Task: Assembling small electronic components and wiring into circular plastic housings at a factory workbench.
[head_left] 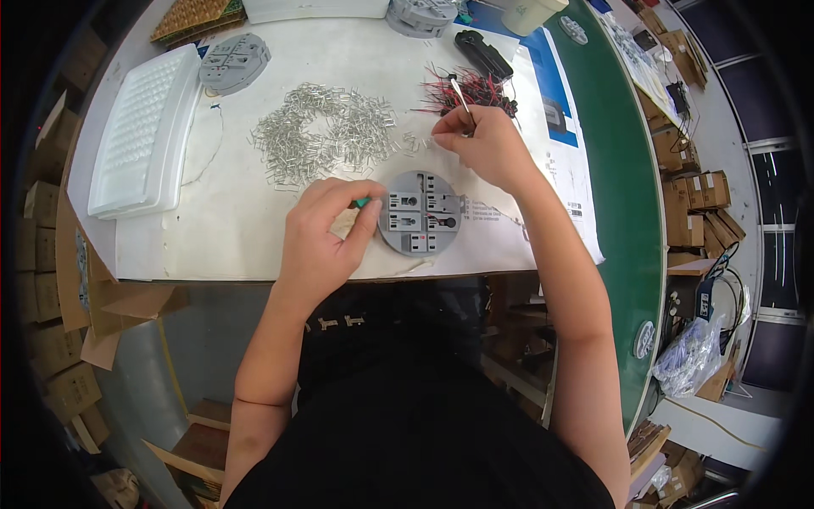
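A round grey fixture (434,242) with square recesses and small dark parts in them lies near the table's front edge. My left hand (326,233) is at its left side, thumb and forefinger closed on a small green piece (363,203). Farther back and to the right, my right hand (492,153) is closed around a thin metal tool (460,95), whose end points up and away. Its thumb and forefinger pinch beside a few loose metal clips (413,142); whether one is between them is too small to tell. A pile of bent metal clips (292,144) spreads left of them.
Behind my right hand lie a bundle of red and black wires (449,92) and a black device (483,55). A white ridged tray (140,127) stands at the left, beside another grey fixture (236,66). A cup (532,13) and a third fixture (421,15) stand at the back.
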Motion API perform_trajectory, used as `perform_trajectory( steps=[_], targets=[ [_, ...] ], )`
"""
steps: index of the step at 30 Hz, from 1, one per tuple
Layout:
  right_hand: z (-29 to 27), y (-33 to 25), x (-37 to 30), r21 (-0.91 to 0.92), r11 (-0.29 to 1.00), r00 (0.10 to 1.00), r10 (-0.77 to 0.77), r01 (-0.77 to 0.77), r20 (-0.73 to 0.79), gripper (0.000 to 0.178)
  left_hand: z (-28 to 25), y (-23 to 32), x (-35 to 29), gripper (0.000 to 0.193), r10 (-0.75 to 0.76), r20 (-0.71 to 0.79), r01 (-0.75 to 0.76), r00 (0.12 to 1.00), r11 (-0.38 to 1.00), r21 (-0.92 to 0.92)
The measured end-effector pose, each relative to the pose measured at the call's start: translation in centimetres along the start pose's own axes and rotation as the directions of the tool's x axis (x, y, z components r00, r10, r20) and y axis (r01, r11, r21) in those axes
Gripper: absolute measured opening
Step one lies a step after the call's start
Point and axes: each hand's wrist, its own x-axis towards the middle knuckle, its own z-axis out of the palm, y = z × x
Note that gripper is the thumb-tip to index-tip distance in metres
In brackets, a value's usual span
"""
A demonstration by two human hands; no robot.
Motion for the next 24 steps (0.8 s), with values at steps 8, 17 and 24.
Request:
perform_trajectory(
  steps=[8, 17, 24],
  targets=[
    [-1.0, 0.1, -0.5, -0.006, 1.000, 1.000, 0.004, -0.004, -0.011, 0.018, 0.9, 0.7, 0.4, 0.022, -0.194, 0.088, 0.206, 0.977, 0.965, -0.162],
    [-0.7, -1.4, -1.8, -0.005, 1.000, 0.996, -0.002, 0.002, 0.084, 0.016, 2.5, -0.5, 0.0, 0.031, -0.131, 0.072, 0.138, 0.989, 0.984, -0.111],
    [-0.5, -1.1, -0.5, 0.072, 0.991, 0.993, 0.110, -0.113, 0.042, 0.018, 2.3, -0.6, -0.3, 0.031, -0.097, 0.045, 0.101, 0.994, 0.990, -0.095]
  ],
)
